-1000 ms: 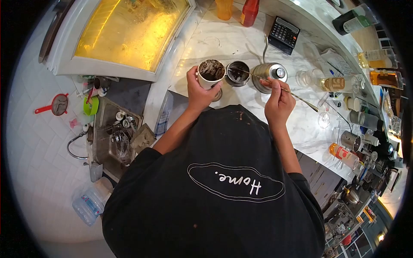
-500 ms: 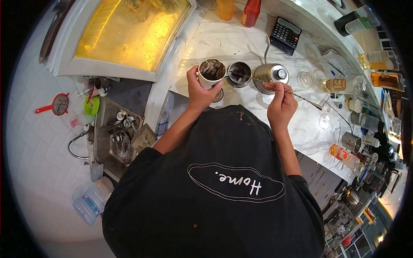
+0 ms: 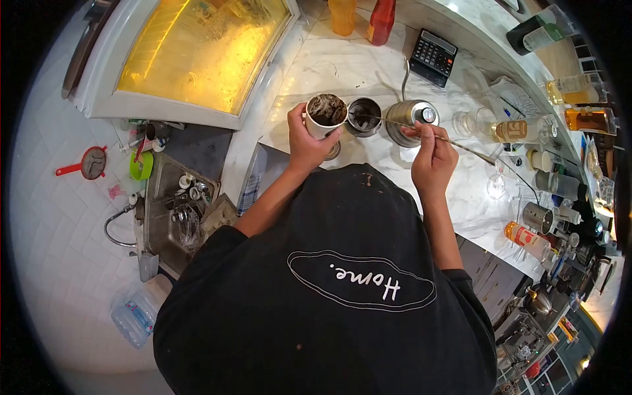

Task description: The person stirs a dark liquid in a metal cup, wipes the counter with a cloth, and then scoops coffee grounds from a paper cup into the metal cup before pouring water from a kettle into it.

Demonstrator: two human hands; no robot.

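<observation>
My left hand (image 3: pixel 307 141) is wrapped round a white paper cup (image 3: pixel 322 131), tilted so its dark, streaky contents show. Beside it on the counter stands a metal cup (image 3: pixel 365 125) with a dark coating inside. Pinched in my right hand (image 3: pixel 434 158) is a long, thin, twisted bar spoon (image 3: pixel 469 150); its far end reaches into the metal cup. Behind the right fingers is a steel gooseneck kettle (image 3: pixel 399 135) with a black-topped lid. A small round lid-like disc (image 3: pixel 334 151) is partly hidden by the left hand.
A calculator (image 3: pixel 432 58), a red bottle (image 3: pixel 382 23) and an orange bottle (image 3: pixel 343 18) are at the back of the marble counter (image 3: pixel 316 69). Glasses and bottles line the right side. At left are a lit yellow display case (image 3: pixel 197 59) and a sink (image 3: pixel 158 217) holding dishes.
Both hands keep their grips, and the spoon stays in the metal cup. The view has shifted slightly; the hands have barely moved.
</observation>
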